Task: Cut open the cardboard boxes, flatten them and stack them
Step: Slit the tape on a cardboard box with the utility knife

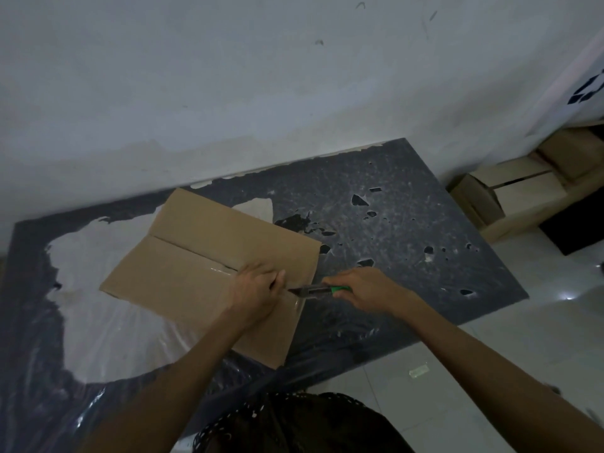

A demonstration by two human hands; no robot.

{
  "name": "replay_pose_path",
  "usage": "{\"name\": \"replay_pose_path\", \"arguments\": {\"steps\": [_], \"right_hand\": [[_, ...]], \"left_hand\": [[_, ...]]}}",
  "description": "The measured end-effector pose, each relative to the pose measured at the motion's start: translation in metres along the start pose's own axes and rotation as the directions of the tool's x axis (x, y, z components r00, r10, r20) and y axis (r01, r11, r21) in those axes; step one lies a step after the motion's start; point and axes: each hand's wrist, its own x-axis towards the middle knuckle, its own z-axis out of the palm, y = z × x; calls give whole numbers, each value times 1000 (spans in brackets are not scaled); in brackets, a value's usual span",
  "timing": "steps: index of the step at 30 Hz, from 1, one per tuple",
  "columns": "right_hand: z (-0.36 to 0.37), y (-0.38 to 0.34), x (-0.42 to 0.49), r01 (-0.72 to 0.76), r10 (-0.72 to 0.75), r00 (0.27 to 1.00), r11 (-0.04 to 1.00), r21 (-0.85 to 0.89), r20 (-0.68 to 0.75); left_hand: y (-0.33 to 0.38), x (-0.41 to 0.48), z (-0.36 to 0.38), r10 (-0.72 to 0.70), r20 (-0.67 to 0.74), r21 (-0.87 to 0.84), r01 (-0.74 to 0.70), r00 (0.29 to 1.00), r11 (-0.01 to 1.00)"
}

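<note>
A brown cardboard box [196, 256] lies on a worn dark table [408, 223], its top flaps closed along a taped seam. My left hand [256, 289] rests on the box near the seam's right end, fingers curled against the cardboard. My right hand [362, 289] grips a green-handled utility knife [318, 290]. The blade points left and meets the box's right edge beside my left hand.
A white wall rises right behind the table. Several cardboard boxes [510, 194] are piled on the floor at the right. A scrap of clear tape [419, 371] lies on the pale tiled floor [490, 371] below the table's edge.
</note>
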Motion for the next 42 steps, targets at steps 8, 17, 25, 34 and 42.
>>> {"name": "replay_pose_path", "arguments": {"steps": [8,17,25,34,42], "right_hand": [[-3,3,3,2,-3,999,999,32,44],[21,-2,-10,-51,56,998,986,156,-28],[42,-7,-15,-72,93,994,956,284,-64],[56,-27,-11,-40,106,982,926,376,-156],[53,-26,-3,-15,58,990,950,313,-128]], "left_hand": [[-14,-1,6,36,-7,-190,-36,999,981],[-23,4,8,46,48,-217,-34,998,976],[-24,0,1,87,49,-194,-76,995,978],[-32,5,1,48,80,-167,-34,996,985],[-35,1,-2,120,21,-167,-114,993,979]]}}
